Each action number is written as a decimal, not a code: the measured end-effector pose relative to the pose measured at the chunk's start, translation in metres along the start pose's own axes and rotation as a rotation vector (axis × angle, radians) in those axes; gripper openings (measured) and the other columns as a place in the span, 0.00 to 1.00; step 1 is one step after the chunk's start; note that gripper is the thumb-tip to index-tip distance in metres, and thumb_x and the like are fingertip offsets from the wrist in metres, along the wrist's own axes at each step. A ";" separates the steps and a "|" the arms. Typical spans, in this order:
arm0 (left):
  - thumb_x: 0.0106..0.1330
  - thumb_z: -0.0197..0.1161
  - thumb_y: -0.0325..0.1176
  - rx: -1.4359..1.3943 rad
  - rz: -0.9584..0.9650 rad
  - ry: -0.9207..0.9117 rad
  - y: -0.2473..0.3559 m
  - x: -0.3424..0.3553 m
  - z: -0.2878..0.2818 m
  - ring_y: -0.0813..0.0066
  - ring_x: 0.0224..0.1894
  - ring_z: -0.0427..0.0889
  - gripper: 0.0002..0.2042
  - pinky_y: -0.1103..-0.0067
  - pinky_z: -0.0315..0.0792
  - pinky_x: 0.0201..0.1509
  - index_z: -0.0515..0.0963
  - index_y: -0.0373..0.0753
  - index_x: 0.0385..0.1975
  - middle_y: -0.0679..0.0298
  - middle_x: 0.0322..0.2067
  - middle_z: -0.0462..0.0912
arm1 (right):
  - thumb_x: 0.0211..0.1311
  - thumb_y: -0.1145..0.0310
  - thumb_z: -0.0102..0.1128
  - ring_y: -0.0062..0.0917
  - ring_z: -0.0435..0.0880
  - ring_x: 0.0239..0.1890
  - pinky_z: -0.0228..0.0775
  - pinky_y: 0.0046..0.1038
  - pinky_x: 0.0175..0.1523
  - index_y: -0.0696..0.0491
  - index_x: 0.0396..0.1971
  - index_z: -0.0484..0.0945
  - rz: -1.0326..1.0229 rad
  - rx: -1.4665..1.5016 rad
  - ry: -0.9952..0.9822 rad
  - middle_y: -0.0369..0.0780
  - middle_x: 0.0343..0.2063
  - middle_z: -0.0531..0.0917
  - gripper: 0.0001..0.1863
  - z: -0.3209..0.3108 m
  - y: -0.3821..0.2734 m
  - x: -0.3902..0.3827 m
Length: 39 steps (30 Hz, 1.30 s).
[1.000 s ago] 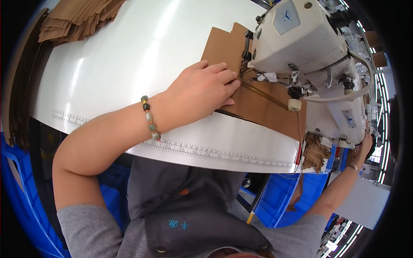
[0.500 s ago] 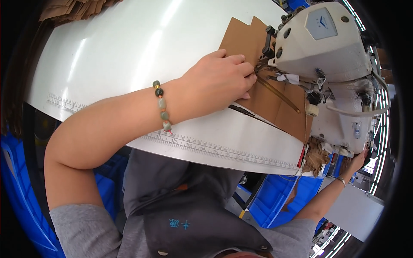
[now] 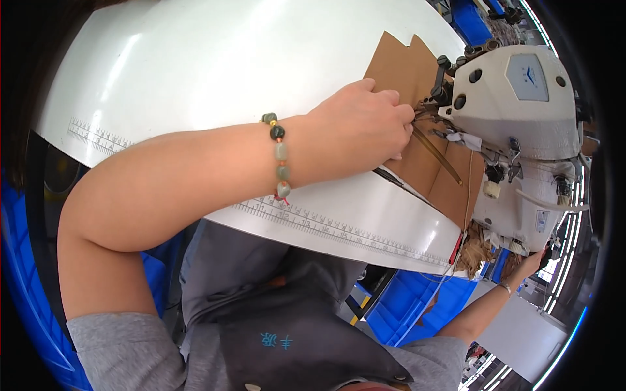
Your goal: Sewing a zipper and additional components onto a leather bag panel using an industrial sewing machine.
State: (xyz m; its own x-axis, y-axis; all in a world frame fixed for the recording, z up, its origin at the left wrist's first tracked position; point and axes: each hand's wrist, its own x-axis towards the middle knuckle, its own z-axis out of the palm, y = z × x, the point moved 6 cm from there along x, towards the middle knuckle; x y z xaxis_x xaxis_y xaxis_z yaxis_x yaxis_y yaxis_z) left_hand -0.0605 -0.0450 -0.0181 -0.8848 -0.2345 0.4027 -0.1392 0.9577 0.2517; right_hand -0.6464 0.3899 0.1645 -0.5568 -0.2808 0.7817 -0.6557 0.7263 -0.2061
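Note:
My left hand [image 3: 368, 124] presses on a brown sheet [image 3: 398, 62] with notched top edge, its fingers bent beside the needle area of a white sewing machine [image 3: 502, 111]; their tips are partly hidden. A narrow brass-coloured strip [image 3: 438, 155] lies diagonally over the sheet. A bead bracelet circles my left wrist. My right hand [image 3: 535, 259] is small in view at the machine's far right end, its fingers closed on a dark handwheel [image 3: 548, 256].
The white worktable [image 3: 195, 65] has a printed ruler along its near edge. Blue crates [image 3: 404, 306] stand below it. Crumpled brown scraps [image 3: 477, 256] are at its right end. A blue bin [image 3: 468, 19] shows beyond the far edge. A grey board stands at lower right.
The view has shifted, so the machine, sheet and left hand appear further right, and the paper stack at top left has left view. My right hand appears lower, still at the machine's end.

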 end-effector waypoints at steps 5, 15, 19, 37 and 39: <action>0.69 0.66 0.46 -0.001 -0.003 -0.004 0.000 0.000 0.000 0.72 0.58 0.78 0.18 0.74 0.73 0.61 0.84 0.42 0.51 0.70 0.49 0.83 | 0.77 0.41 0.49 0.21 0.78 0.19 0.68 0.23 0.22 0.56 0.58 0.83 0.001 0.009 -0.024 0.42 0.32 0.87 0.33 0.002 0.010 -0.001; 0.69 0.66 0.46 -0.007 -0.009 -0.012 0.001 0.000 0.000 0.72 0.58 0.78 0.18 0.74 0.73 0.61 0.84 0.41 0.51 0.69 0.49 0.83 | 0.78 0.45 0.49 0.27 0.86 0.36 0.79 0.26 0.32 0.60 0.61 0.79 0.200 0.238 -0.075 0.45 0.47 0.86 0.32 0.007 -0.001 -0.017; 0.69 0.66 0.46 -0.008 -0.016 -0.020 0.001 0.000 0.002 0.73 0.58 0.78 0.18 0.74 0.73 0.61 0.85 0.41 0.50 0.70 0.49 0.83 | 0.80 0.47 0.46 0.39 0.84 0.55 0.80 0.38 0.56 0.58 0.66 0.75 0.535 0.490 -0.065 0.47 0.58 0.81 0.31 0.013 -0.014 -0.040; 0.67 0.68 0.43 -0.051 -0.016 0.059 0.001 -0.001 -0.013 0.65 0.60 0.82 0.16 0.72 0.77 0.61 0.84 0.43 0.50 0.69 0.53 0.85 | 0.74 0.61 0.55 0.36 0.87 0.50 0.83 0.40 0.55 0.63 0.56 0.81 0.530 0.820 0.134 0.47 0.50 0.86 0.22 0.061 0.022 -0.087; 0.67 0.69 0.43 0.001 0.017 0.066 0.006 0.001 -0.015 0.64 0.60 0.83 0.16 0.71 0.78 0.60 0.85 0.44 0.51 0.69 0.53 0.86 | 0.77 0.59 0.53 0.34 0.87 0.49 0.82 0.37 0.56 0.65 0.50 0.81 0.513 0.325 0.215 0.46 0.46 0.86 0.22 0.021 -0.019 -0.107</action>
State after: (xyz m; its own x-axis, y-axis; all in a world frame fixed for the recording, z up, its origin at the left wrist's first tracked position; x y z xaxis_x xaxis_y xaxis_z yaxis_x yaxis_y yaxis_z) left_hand -0.0557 -0.0420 -0.0028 -0.8557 -0.2283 0.4644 -0.1248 0.9620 0.2429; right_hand -0.5854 0.3930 0.0725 -0.7481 0.2082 0.6301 -0.4732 0.4984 -0.7265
